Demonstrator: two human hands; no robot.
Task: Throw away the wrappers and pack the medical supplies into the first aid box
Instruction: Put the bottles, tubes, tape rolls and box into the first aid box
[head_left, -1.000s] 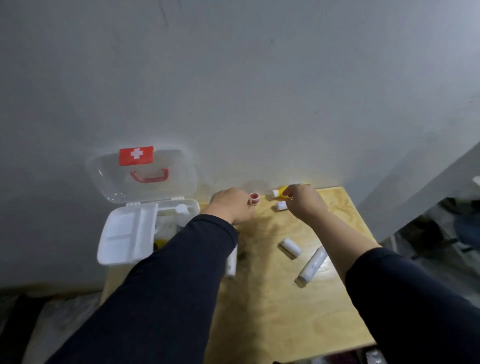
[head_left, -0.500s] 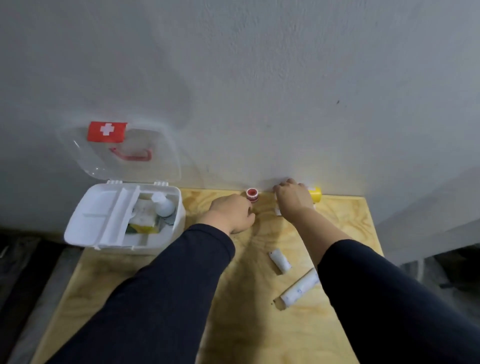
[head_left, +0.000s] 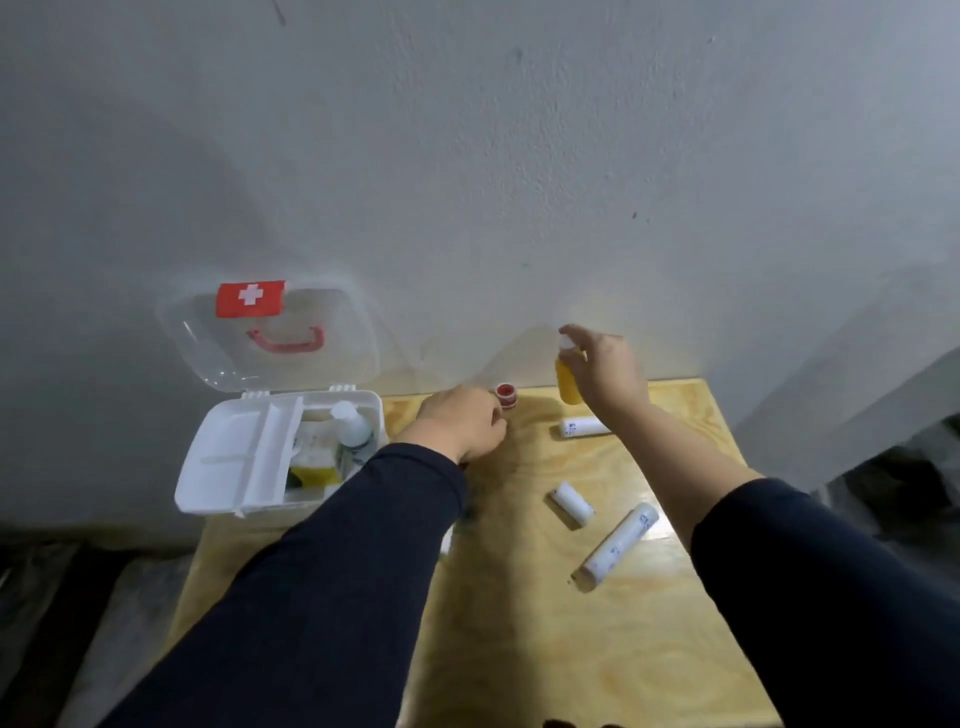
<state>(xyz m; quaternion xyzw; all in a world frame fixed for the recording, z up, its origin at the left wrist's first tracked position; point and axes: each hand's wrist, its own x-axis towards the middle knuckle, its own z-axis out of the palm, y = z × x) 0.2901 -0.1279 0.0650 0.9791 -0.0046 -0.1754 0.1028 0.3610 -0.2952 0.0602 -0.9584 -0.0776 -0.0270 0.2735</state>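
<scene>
Yellow bottle (head_left: 567, 383) in right fingers (head_left: 571, 332)

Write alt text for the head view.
A right hand holds a small yellow bottle upright above a wooden table. The left hand rests by a small red-capped jar; an open first aid box sits left, three white rolls lie loose.

The right hand (head_left: 605, 366) covered part of the yellow bottle (head_left: 567, 383), so its grip there could not be judged. The left hand (head_left: 465, 423) hid its own fingertips. The left sleeve (head_left: 322, 587) masked the first aid box (head_left: 228, 457) corner. Print on the white rolls (head_left: 621, 540) was too small to read. The surface (head_left: 545, 649) ran off the bottom edge.
</scene>
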